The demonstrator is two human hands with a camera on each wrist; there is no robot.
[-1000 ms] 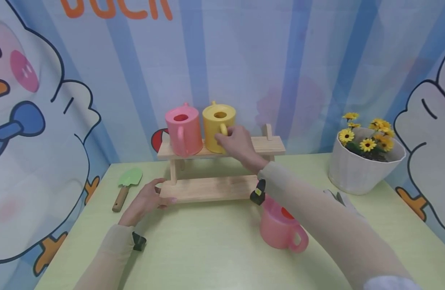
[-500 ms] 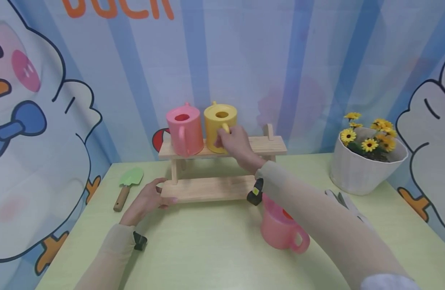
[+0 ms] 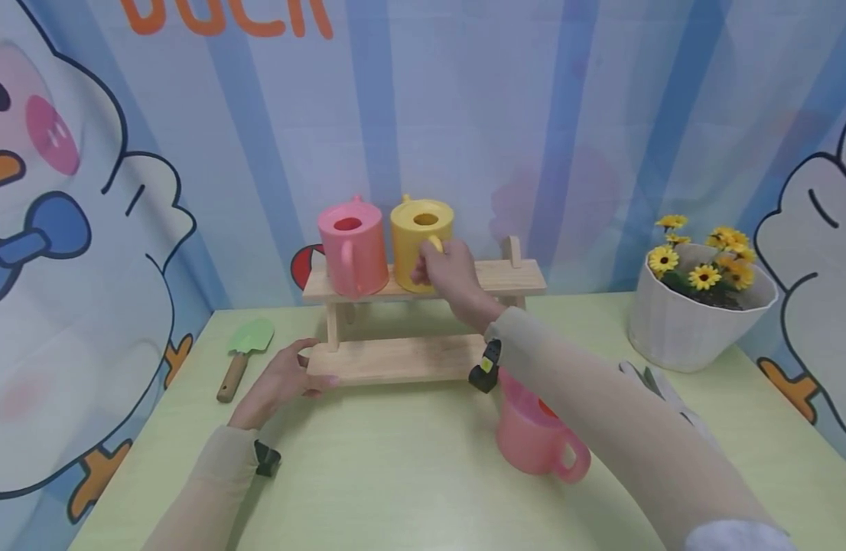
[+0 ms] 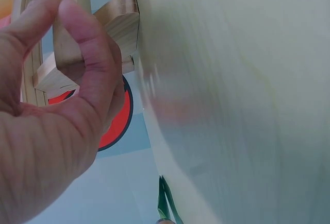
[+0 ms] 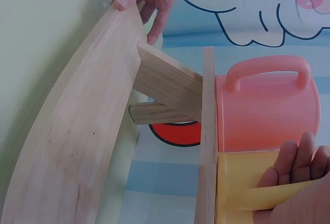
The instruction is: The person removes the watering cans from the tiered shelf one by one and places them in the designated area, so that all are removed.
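Little shifts since earlier: my right fingers (image 5: 304,157) grip the yellow can (image 3: 405,245), my left fingers (image 4: 95,59) pinch the stand (image 3: 402,360); I'm seemingly seating the can, release likely next.

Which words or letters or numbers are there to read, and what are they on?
"DUCK", it seems: orange letters on the blue striped backdrop; the head view cuts off their tops, so the first and last are unsure.
A yellow mark on the black device at the right cuff: too small to read.
No writing can be made out on the yellow container, the wooden rack or the flowerpot.
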